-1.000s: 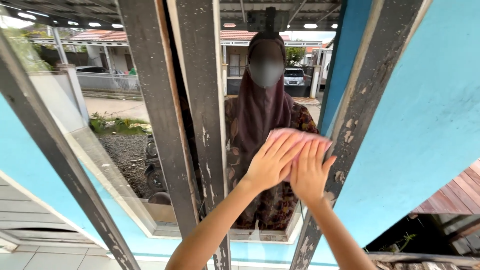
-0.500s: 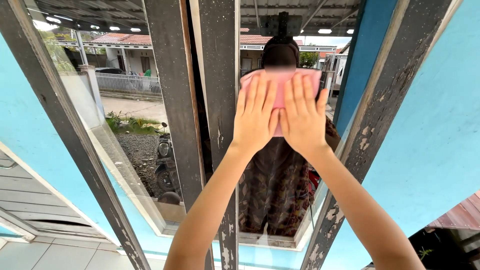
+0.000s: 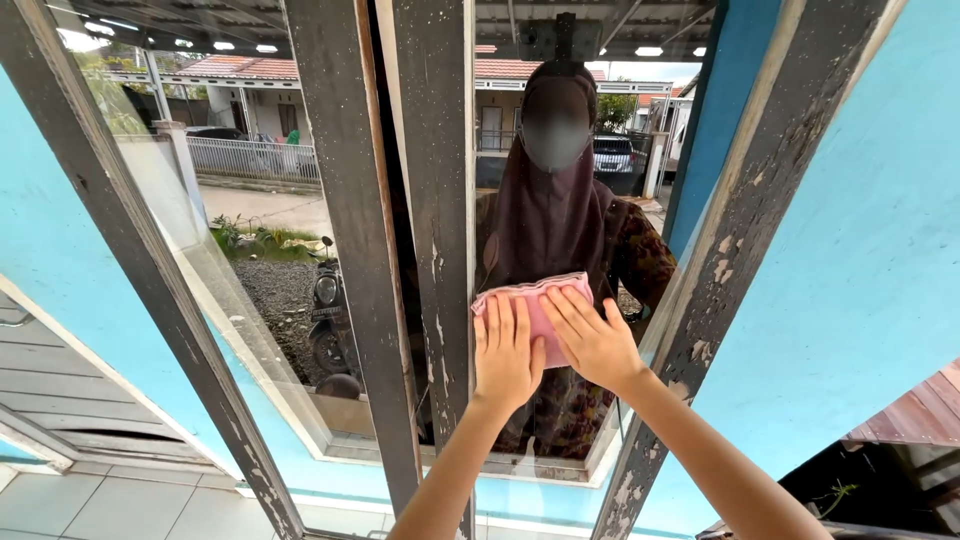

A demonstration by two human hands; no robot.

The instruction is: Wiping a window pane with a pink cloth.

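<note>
Where glass reflects, two hands (image 3: 550, 350), one pink cloth (image 3: 535, 298)

A parked motorcycle (image 3: 328, 320) and a fenced house (image 3: 250, 120) reflect beside the turquoise wall (image 3: 850, 260).

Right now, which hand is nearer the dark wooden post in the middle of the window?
Left. The left hand lies beside the wooden post on the pink cloth; the right hand is farther off.
</note>
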